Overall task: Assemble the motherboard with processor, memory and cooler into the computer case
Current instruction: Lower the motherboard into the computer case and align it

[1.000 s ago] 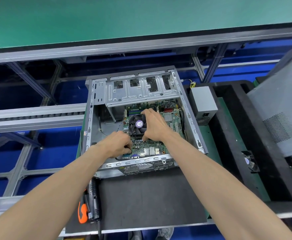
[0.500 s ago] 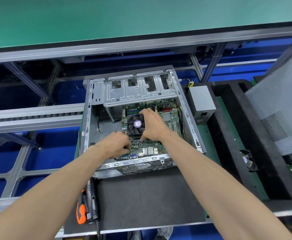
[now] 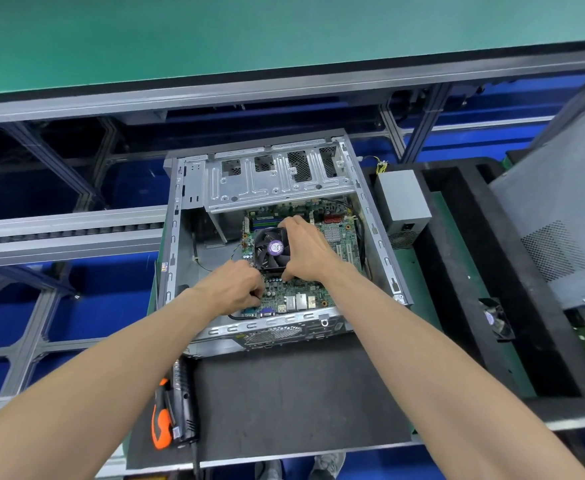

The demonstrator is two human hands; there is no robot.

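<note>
1. Black mat (image 3: 284, 403) on a conveyor workbench, open computer case (image 3: 176, 244) lying flat at its far end.
2. Right hand (image 3: 306, 251) clamped over the cooler (image 3: 271, 249), fingers on the far edge, thumb on the near one.
3. Left hand (image 3: 237, 284) curled at the motherboard (image 3: 301, 289) near-left corner; can't tell what's pinched.
4. Board sits directly under both hands, long axis running away, ports at the near wall. Probably nudging into place.
5. Green PCB, black fan, purple hub sticker.

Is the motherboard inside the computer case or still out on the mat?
Inside: the motherboard lies on the open computer case floor, within its walls.
</note>
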